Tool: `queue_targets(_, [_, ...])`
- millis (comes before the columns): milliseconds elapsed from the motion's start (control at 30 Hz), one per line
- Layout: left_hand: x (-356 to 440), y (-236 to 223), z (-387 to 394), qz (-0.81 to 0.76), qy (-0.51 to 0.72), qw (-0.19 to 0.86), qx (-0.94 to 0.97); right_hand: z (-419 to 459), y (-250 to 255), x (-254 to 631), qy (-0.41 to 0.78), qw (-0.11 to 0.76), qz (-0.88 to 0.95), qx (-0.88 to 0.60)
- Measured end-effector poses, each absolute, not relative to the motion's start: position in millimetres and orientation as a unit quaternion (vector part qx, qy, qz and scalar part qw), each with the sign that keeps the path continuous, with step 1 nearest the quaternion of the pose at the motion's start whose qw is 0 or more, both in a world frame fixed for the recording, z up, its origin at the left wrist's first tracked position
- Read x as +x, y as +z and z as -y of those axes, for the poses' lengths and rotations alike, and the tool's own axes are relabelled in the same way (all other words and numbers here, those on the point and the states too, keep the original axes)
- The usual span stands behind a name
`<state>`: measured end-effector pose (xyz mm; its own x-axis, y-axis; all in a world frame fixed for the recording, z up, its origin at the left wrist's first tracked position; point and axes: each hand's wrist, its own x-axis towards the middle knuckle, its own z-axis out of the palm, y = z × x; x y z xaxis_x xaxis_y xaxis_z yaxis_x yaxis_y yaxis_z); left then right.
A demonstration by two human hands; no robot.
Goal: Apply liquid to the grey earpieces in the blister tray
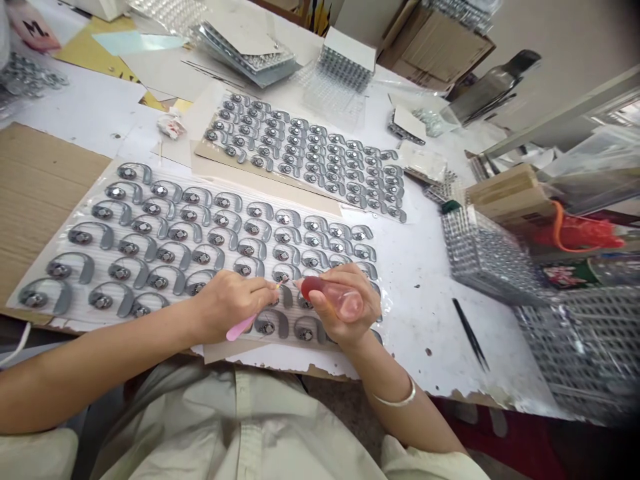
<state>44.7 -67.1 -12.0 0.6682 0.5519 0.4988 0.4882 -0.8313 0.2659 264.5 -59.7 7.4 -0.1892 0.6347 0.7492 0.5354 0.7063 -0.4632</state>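
My left hand (233,303) is closed around a thin pink-handled tool (241,328), whose fine tip points right at one of the grey hook-shaped pieces. My right hand (350,303) is wrapped round a small translucent red squeeze bottle (333,297). Its nozzle points left, close to the tool's tip; whether they touch I cannot tell. Beneath both hands lies a sheet of hook-shaped grey pieces (200,257) in rows, each with a round, shiny part at one end. My hands hide some pieces on the sheet's near right side.
A second sheet of similar pieces (305,150) lies behind. Black tweezers (470,333) rest at right, beside stacked silvery trays (485,257). Brown cardboard (45,193) is at left. Farther back are card-topped packs (245,53) and a dark bottle (493,87).
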Motion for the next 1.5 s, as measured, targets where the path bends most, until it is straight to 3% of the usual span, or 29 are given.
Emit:
queue_targets(833, [41.6, -11.8, 61.5, -0.311, 0.325, 0.206, 0.869, 60.0, 4.4, 263.2, 0.086, 0.525, 0.763, -0.368])
queue_targets(1500, [41.3, -9.4, 59.2, -0.303, 0.351, 0.244, 0.852, 59.5, 0.9, 266.0, 0.092, 0.543, 0.755, -0.356])
